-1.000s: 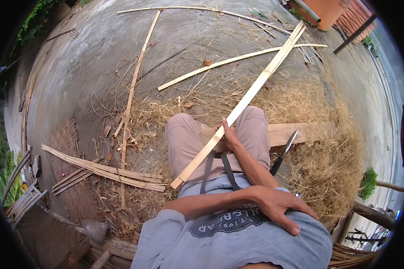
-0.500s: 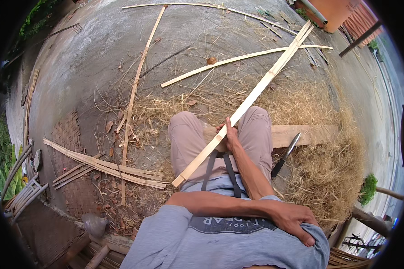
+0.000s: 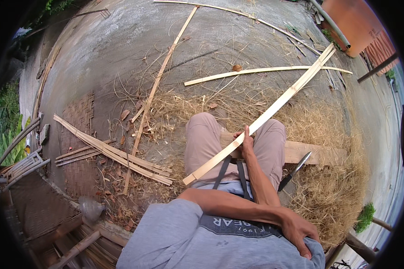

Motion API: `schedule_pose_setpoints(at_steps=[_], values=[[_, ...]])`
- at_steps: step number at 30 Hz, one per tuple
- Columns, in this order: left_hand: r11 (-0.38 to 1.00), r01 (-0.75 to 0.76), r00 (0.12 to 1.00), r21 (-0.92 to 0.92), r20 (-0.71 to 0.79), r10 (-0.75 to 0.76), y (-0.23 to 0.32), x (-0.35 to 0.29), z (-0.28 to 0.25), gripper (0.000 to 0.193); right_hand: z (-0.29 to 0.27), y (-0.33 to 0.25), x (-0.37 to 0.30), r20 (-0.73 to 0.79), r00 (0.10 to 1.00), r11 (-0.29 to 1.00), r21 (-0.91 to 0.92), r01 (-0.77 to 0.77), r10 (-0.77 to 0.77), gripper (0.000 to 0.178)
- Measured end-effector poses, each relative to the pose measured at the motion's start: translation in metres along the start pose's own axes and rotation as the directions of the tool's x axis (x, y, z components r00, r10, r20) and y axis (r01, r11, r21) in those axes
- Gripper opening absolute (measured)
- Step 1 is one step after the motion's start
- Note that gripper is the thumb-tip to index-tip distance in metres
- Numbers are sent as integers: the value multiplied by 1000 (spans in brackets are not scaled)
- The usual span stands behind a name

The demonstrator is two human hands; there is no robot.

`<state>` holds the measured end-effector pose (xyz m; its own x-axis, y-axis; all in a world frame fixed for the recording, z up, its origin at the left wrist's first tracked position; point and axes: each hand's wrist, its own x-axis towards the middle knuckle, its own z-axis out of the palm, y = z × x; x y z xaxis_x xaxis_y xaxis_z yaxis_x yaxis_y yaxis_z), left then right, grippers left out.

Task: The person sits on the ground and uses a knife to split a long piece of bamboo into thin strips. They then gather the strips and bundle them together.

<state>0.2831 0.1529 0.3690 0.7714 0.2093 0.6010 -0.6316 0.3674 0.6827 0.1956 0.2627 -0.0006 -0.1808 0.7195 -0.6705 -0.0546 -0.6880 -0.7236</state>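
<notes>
My right hand (image 3: 248,141) is closed round a long pale bamboo strip (image 3: 274,107) above my lap. The strip slants from near my left thigh to the far right, where its end parts into two tips. My left arm crosses my body, and my left hand (image 3: 298,231) clasps the grey shirt sleeve (image 3: 318,253) on my right upper arm, its fingertips partly hidden. A knife (image 3: 295,171) with a black handle lies beside my right thigh, its blade across the edge of a wooden plank (image 3: 316,153).
Curly bamboo shavings (image 3: 332,197) heap up on the right. Split bamboo strips (image 3: 116,154) lie on a woven mat (image 3: 76,175) at left. Another strip (image 3: 161,80) and a curved strip (image 3: 256,71) lie on the concrete ahead. A clear plastic bag (image 3: 91,208) sits at lower left.
My view has turned, so the scene sits further right and mostly lower. My left hand's fingers have bunched closer on the sleeve. My right hand keeps its hold on the bamboo strip.
</notes>
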Motion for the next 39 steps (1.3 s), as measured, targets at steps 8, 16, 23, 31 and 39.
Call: schedule_pose_setpoints(at_steps=[8, 16, 23, 31, 39], values=[[991, 124, 992, 50, 29, -126, -29, 2, -13, 54, 1, -2, -8, 24, 1000, 1000, 18, 14, -14, 70], [974, 134, 950, 182, 255, -178, -37, -2, -26, 54, -2, -7, -11, 64, 998, 999, 25, -20, 19, 69], [993, 113, 806, 22, 582, -104, -30, 28, -62, 84, -4, -6, -10, 37, 999, 1000, -6, -12, 12, 70], [992, 26, 975, 127, 216, -54, -25, 11, -31, 73, -11, 0, -1, 28, 999, 999, 6, -44, 43, 72], [983, -23, 987, 183, 161, -7, -19, 5, -34, 66, -3, -2, -6, 44, 999, 1000, 18, -9, 8, 74]])
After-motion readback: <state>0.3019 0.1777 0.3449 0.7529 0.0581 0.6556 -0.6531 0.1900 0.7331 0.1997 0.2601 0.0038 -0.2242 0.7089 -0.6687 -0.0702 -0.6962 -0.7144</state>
